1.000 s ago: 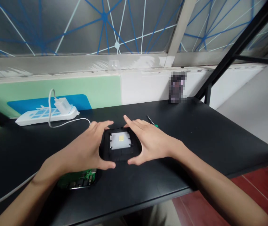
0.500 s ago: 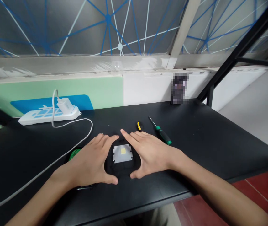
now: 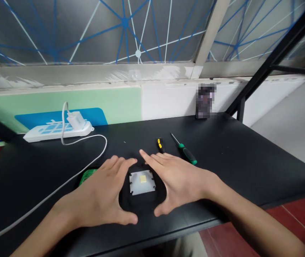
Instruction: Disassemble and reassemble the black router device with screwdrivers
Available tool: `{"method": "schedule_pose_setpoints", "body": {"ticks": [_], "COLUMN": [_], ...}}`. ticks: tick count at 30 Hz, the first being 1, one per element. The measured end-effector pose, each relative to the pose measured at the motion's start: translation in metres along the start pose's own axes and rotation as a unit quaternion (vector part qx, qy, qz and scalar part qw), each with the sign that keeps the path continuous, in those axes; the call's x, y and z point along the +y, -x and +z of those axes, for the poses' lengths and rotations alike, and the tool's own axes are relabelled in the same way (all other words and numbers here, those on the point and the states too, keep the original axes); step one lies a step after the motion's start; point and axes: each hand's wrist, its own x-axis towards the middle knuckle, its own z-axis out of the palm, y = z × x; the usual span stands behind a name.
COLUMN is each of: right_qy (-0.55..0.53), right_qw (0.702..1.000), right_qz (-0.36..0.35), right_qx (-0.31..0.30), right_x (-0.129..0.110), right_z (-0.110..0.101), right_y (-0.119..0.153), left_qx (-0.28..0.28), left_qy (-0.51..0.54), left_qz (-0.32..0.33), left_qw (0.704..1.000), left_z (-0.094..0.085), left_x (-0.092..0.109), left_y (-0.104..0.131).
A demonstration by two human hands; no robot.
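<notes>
Between my two hands is a black housing (image 3: 138,202), dark against the table. On it is a silver metal plate (image 3: 136,185) with a small pale-yellow square pad (image 3: 143,179). My left hand (image 3: 101,191) curves round the left side, thumb near and fingers far. The right side is gripped by my right hand (image 3: 179,178) in the same way. Both palms cover much of the edges, and the fingertips are partly hidden. Partly under my left hand lies a green circuit board (image 3: 87,176).
Beyond my right hand lie a green-and-black screwdriver (image 3: 187,154) and a small black-and-yellow object (image 3: 159,143). A white power strip (image 3: 58,131) with a plugged-in charger (image 3: 76,120) stands at the back left. Its white cable (image 3: 53,192) runs along the left side. A blurred-out object (image 3: 205,101) leans on the wall.
Both hands have come slightly nearer to me, and the black housing with its metal plate has moved with them. The tools and power strip stay where they were.
</notes>
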Motion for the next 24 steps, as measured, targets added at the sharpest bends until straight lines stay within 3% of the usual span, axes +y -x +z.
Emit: {"method": "schedule_pose_setpoints", "body": {"ticks": [6,16,24], "right_qy": [0.016,0.013,0.016], "right_qw": [1.000,0.999,0.998], "right_qz": [0.009,0.039,0.054], "right_qx": [-0.003,0.031,0.034], "right_x": [-0.001,0.014,0.022], "right_z": [0.010,0.012,0.015], "right_y": [-0.001,-0.010,-0.014], "left_qx": [0.000,0.012,0.023], "left_qy": [-0.006,0.002,0.021], "left_qz": [-0.015,-0.018,-0.036], "left_qw": [1.000,1.000,0.999], "left_z": [0.016,0.016,0.013], "left_x": [0.000,-0.025,-0.028], "left_y": [-0.001,-0.012,-0.017]}}
